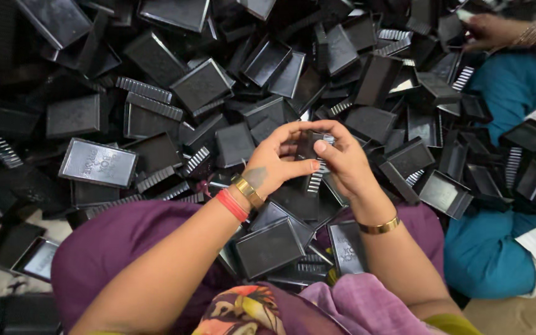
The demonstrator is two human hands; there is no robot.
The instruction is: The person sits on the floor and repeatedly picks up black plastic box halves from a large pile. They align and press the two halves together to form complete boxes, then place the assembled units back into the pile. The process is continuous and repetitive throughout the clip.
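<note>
My left hand (275, 162) and my right hand (342, 162) meet over my lap, both gripping one small black plastic box part (313, 149) with a ribbed silver strip along its side. My left thumb presses on the ribbed edge; my right fingers curl over its top. The piece is mostly hidden by my fingers. A gold bangle and red bracelet sit on my left wrist, a gold bangle on my right. Several black tray-like pieces (269, 248) lie in my purple-clad lap just below my hands.
A huge heap of black rectangular lids and trays (203, 84) fills the floor ahead and to the left. A flat lid (98, 162) lies at left. Another person in teal clothing (510, 93) sits at right, a hand (488, 31) reaching into the pile.
</note>
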